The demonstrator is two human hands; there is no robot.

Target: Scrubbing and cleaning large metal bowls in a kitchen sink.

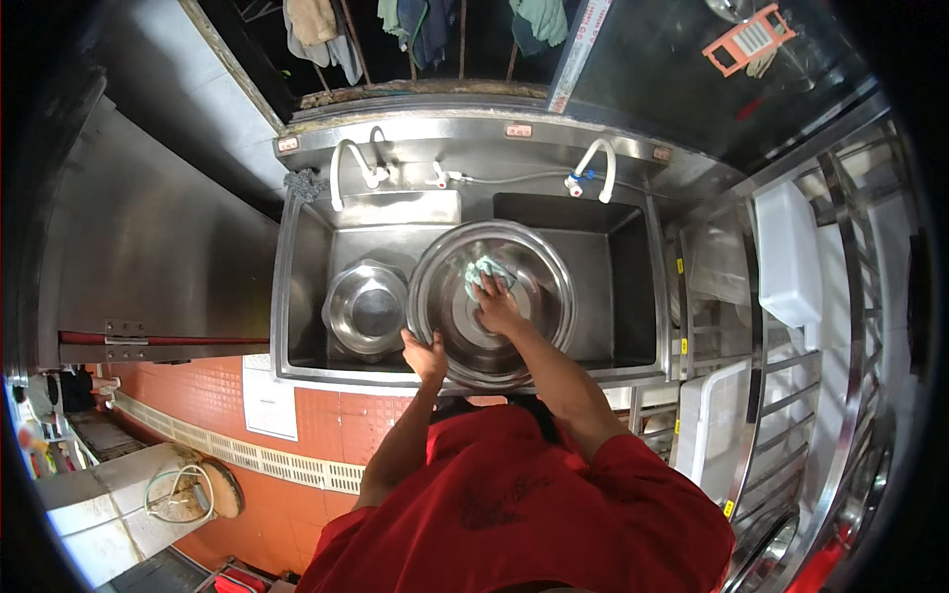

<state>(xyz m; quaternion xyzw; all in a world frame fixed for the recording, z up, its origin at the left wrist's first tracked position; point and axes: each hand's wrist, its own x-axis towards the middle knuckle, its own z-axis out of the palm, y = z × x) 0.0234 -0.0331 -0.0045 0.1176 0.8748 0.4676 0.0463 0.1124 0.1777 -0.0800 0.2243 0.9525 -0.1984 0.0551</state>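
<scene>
A large round stainless steel basin rests across the middle of a two-bowl steel sink. My left hand grips the basin's near left rim, thumb towards the inside. Inside the basin, my right hand presses a pale green cloth against the bottom; fingers partly cover the cloth. A smaller steel bowl sits in the left sink bowl, just left of the large basin.
White curved faucets rise behind the sink. Steel wool lies at its back left corner. Metal shelving with white plastic bins stands at right. Cloths hang on window bars. A steel cabinet stands left.
</scene>
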